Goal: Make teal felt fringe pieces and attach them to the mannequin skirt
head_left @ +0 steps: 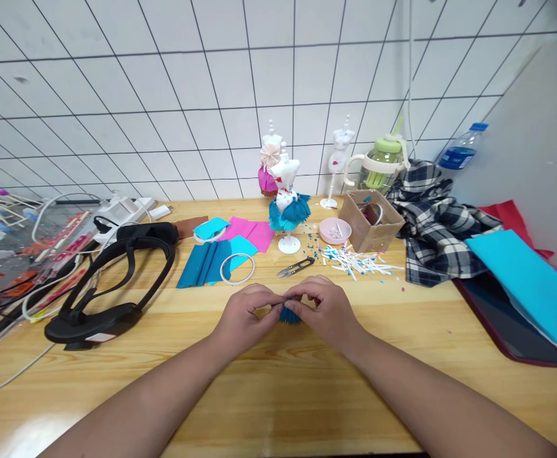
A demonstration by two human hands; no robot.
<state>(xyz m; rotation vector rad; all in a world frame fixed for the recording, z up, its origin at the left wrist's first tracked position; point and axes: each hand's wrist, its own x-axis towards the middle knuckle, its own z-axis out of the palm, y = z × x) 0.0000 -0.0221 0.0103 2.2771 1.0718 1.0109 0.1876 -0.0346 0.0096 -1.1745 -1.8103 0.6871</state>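
Two bare hands meet over the near part of the wooden counter [278, 394], close to the middle. Between them is a small pleated teal piece [289, 315], which looks like thin paper. The left hand [248, 318] has its thumb and first finger pinched on the top left of it. The right hand [330, 315] pinches the top from the other side, its fingertips just beside the left ones. The folds spread toward the near side like a little fan. I cannot tell if the bottom edge touches the counter.

A few things could go wrong. If one hand lets go too soon, the folds could pop open and get messy. If the fingers pull too hard in two directions, the piece could rip, since it looks thin.

The thread snips [296, 268] lie just past the hands, with the blades pointing left, so a hand that slides far could get poked. A heap of short white strips [354, 262] sits to the right of them, and a sweeping arm could scatter it. Farther off stands a little dress form [285, 173] in a teal skirt [297, 211]. Its stand is thin, so a bump could tip it.
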